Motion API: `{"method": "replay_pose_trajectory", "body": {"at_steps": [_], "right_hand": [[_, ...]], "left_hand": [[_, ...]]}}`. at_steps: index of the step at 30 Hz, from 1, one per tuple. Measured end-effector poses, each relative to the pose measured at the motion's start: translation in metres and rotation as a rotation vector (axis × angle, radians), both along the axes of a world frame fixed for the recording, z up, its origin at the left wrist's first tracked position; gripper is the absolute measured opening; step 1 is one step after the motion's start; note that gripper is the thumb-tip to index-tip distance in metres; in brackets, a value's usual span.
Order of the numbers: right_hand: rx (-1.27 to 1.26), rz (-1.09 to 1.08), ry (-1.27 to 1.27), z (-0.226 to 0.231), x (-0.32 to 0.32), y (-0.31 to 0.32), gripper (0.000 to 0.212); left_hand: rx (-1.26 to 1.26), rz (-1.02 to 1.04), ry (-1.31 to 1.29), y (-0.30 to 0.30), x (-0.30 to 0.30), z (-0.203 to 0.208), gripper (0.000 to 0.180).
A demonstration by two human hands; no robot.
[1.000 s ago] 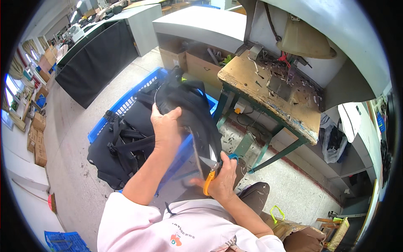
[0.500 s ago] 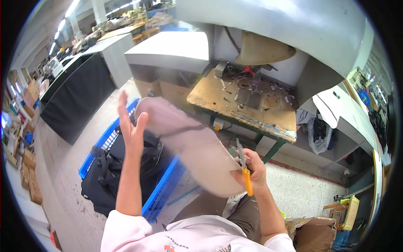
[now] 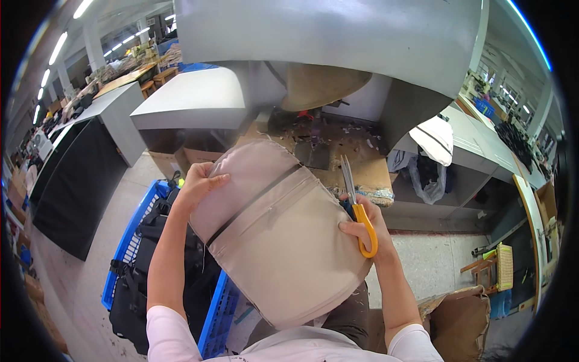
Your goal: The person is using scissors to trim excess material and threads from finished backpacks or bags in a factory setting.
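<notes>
Between my hands is a beige oval fabric panel (image 3: 283, 241), crossed by a dark strip near its far end, with loose threads along the edge. My left hand (image 3: 204, 184) pinches its upper left edge, thumb on top. On the right edge, my right hand (image 3: 365, 226) grips the panel with the thumb on its face. That same hand also holds scissors (image 3: 366, 232) with orange handles, their blades pointing up and away from me. Most of the right fingers are hidden behind the panel and the handles.
A worn wooden table (image 3: 362, 172) strewn with scraps stands ahead under a grey metal hood (image 3: 332, 36). At the left, a blue plastic basket (image 3: 129, 235) holds black bags (image 3: 157, 277). A cardboard box (image 3: 458, 323) and a small wooden stool (image 3: 491, 268) are at lower right.
My left hand, open and off the panel before, has taken hold of its upper left edge. The panel has turned its face toward me, and the view has swung right.
</notes>
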State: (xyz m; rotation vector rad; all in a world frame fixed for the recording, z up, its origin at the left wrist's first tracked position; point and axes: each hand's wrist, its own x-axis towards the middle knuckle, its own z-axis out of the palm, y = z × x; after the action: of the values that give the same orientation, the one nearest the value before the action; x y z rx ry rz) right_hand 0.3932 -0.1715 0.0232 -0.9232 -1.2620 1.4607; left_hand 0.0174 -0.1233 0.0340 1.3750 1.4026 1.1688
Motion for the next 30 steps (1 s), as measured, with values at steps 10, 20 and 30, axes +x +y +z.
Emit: {"method": "replay_pose_trajectory", "body": {"at_steps": [10,20,30], "right_hand": [[-0.153,-0.047,0.032,-0.014,0.009,0.035,0.051],[-0.18,-0.06,0.031,-0.01,0.006,0.05,0.051],[-0.235,-0.072,-0.048,-0.008,0.006,0.054,0.053]], "left_hand": [[0.021,0.101,0.312,0.066,0.009,-0.002,0.038],[-0.029,0.073,0.316,0.088,0.005,-0.001,0.055],[-0.072,0.07,0.306,0.092,0.007,-0.003,0.049]]}}
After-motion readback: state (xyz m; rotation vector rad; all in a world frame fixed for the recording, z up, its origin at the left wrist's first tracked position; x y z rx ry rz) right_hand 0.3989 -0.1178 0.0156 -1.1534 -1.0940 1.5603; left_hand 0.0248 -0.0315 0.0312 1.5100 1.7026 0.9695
